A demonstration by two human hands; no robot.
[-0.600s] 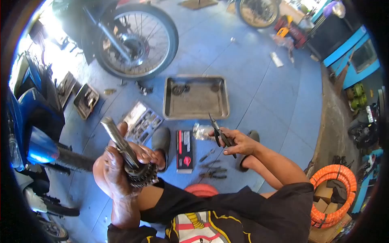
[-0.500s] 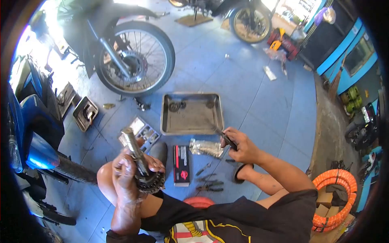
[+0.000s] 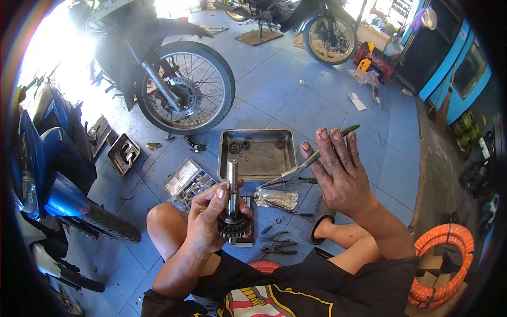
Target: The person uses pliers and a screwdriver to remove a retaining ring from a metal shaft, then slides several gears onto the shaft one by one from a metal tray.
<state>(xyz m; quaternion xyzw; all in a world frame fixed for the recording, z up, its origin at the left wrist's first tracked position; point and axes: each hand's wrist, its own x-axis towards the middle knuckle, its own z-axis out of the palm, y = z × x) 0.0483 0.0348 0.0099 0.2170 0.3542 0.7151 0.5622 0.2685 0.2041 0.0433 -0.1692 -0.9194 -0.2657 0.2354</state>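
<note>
Left hand (image 3: 208,219) wraps gear shaft (image 3: 232,203) upright over lap, fingers closed near gears so shaft end stays visible. Right hand (image 3: 340,177) raised, fingers straight, pliers (image 3: 311,158) clamped against palm, tips aimed toward shaft. Tray (image 3: 257,162) on floor beyond.

On the blue tiled floor (image 3: 327,95) the shallow rectangular metal tray (image 3: 259,158) lies ahead of the person, holding small round parts, with the compartmented parts box (image 3: 189,182) to its left, the spoked motorcycle wheel (image 3: 185,87) behind, and loose dark pliers (image 3: 277,245) nearer the knees.
</note>
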